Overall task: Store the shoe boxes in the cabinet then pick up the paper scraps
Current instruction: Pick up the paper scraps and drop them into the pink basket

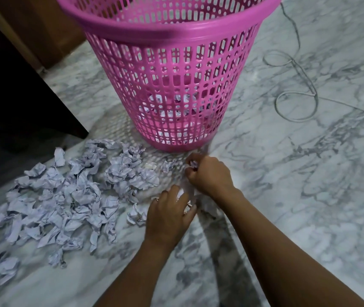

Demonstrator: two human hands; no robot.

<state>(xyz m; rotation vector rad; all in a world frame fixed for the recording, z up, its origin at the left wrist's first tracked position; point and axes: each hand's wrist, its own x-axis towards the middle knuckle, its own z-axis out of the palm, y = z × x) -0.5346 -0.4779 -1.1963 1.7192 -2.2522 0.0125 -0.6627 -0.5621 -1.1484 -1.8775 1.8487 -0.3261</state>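
Paper scraps [66, 200]: crumpled, heaped on marble floor [298, 185], near left; print unreadable. Right hand [210, 173] clenched around scraps; left hand [169, 216] fingers curled onto scraps. Pink lattice basket [176, 89], far centre, held a few scraps.
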